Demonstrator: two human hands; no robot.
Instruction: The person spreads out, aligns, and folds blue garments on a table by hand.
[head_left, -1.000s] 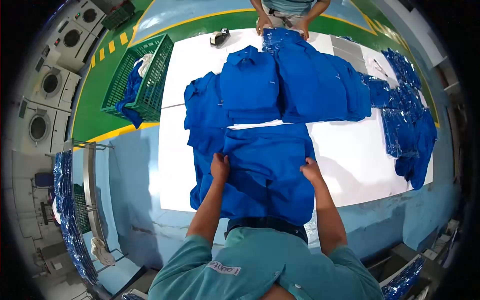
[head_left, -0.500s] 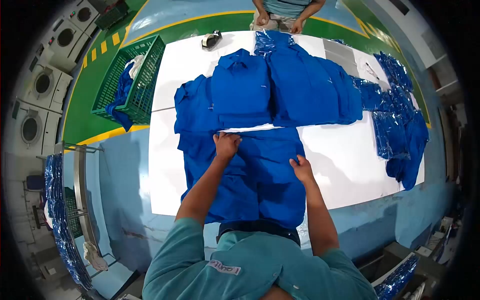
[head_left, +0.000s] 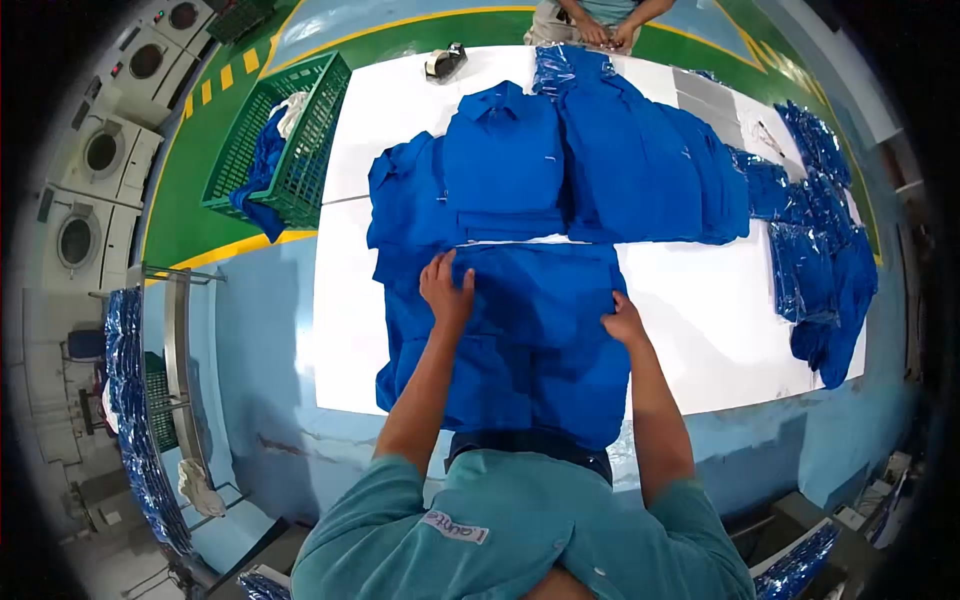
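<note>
A blue garment (head_left: pixel 545 295) lies spread at the table's near edge, and its lower part hangs down in front of my body. Flat on its upper left part rests my left hand (head_left: pixel 447 292), with fingers apart. At the right edge of the cloth my right hand (head_left: pixel 625 318) is closed, pinching the fabric between thumb and fingers. Just beyond, stacks of folded blue shirts (head_left: pixel 510 150) with collars stand side by side. Whether the spread garment is a shirt or another piece of clothing, I cannot tell.
The white table (head_left: pixel 690 350) carries a tape dispenser (head_left: pixel 440 64) at the back and plastic-wrapped blue garments (head_left: pixel 803 265) at right. A green crate (head_left: pixel 305 165) with clothes stands left. A co-worker's hands (head_left: pixel 607 38) show at the far side. Washing machines (head_left: pixel 80 240) line the left.
My left hand has opened and flattened on the garment, its fingers spreading. The garment's upper edge looks smoother. My right hand stays at the right edge. The whole view has shifted slightly.
</note>
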